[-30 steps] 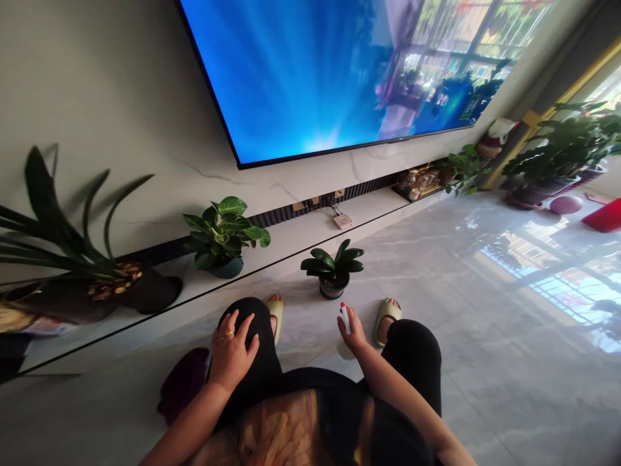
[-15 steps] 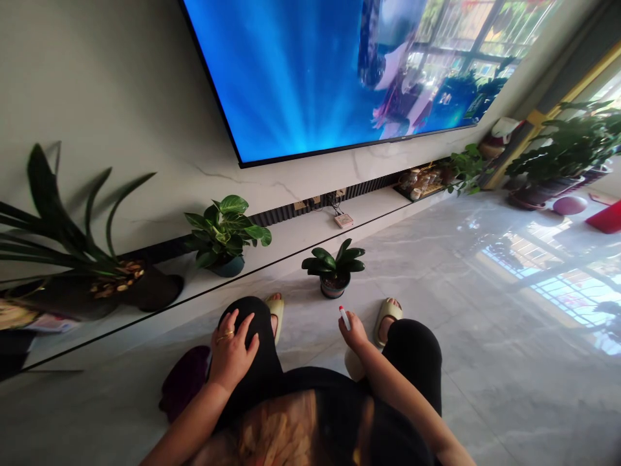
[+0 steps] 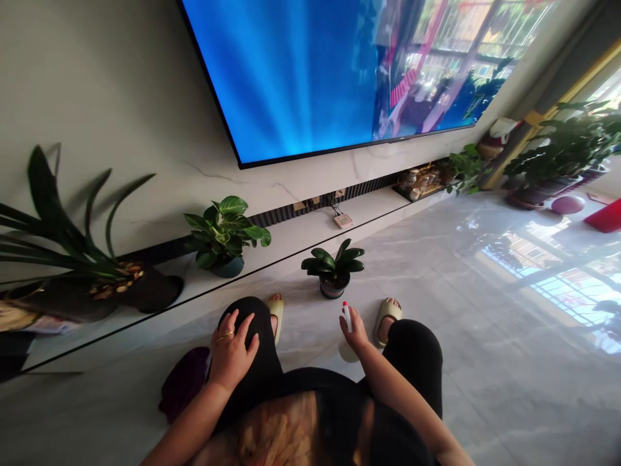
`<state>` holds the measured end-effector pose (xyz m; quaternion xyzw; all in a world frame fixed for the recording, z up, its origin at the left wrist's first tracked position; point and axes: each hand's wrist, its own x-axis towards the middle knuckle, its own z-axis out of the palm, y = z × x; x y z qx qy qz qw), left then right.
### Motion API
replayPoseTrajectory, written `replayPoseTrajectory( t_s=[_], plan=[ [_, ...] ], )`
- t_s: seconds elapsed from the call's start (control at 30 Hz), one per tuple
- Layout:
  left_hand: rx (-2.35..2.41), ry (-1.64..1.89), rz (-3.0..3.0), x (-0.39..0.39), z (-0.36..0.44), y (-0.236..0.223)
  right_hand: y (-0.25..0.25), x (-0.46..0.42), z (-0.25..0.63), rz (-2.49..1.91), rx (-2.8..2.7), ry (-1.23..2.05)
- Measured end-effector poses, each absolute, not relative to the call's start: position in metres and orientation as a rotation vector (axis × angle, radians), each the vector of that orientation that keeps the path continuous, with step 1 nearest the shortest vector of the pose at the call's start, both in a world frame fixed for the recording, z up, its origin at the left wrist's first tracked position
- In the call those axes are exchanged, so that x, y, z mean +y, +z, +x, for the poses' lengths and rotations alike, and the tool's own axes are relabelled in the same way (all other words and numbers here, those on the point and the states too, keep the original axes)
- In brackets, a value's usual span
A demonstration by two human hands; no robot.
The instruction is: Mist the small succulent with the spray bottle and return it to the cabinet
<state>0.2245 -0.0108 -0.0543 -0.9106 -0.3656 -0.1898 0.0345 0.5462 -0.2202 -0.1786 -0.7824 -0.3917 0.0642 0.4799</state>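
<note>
Right hand (image 3: 356, 331) has its grip clenched round a small white spray bottle (image 3: 347, 323) with a red tip; the bottle stands nearly upright, the red tip at the top, its pale base showing below the hand, low over the floor (image 3: 485, 336) between the knees. Left hand (image 3: 231, 349) lies flat on the left knee (image 3: 252, 323), fingers spread and loose, grasping nothing; rings show on one finger.

Just beyond the bottle, a small potted plant (image 3: 333, 266) sits on the floor, near the hand but apart from it. Its dark pot holds a low rosette of broad green leaves. Two slippered feet flank it, one at each side. A dark purple cloth (image 3: 182, 385) lies on the floor beside the left leg.

Behind the plant a low white ledge (image 3: 310, 233) runs along the wall, its front edge a dark line. On it stand a leafy plant (image 3: 224, 234) in a blue-grey pot and, farther left, a long-leaved plant (image 3: 72, 259) in a dark pot with pale pebbles or husks on its soil. A small box (image 3: 342, 221) with a cable rests on the ledge farther right. Above hangs a large lit screen (image 3: 315, 71).

To the right the glossy floor lies open well past the right knee, with more plants (image 3: 557, 155) far off by the window.
</note>
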Motion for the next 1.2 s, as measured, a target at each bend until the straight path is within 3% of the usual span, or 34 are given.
replayPoseTrajectory(
  t_s=[0.23, 0.77, 1.2],
  plan=[
    [-1.155, -0.579, -2.805, -0.011, 0.225, -0.053, -0.161, -0.22, 0.548, -1.838, -0.901, 0.089],
    [-1.178, -0.649, -2.84, -0.01, 0.223, -0.055, -0.189, -0.218, 0.549, -1.957, -0.583, 0.274],
    [-1.151, -0.608, -2.823, -0.011, 0.225, -0.053, -0.18, -0.219, 0.553, -1.853, -0.682, 0.11]
  ],
)
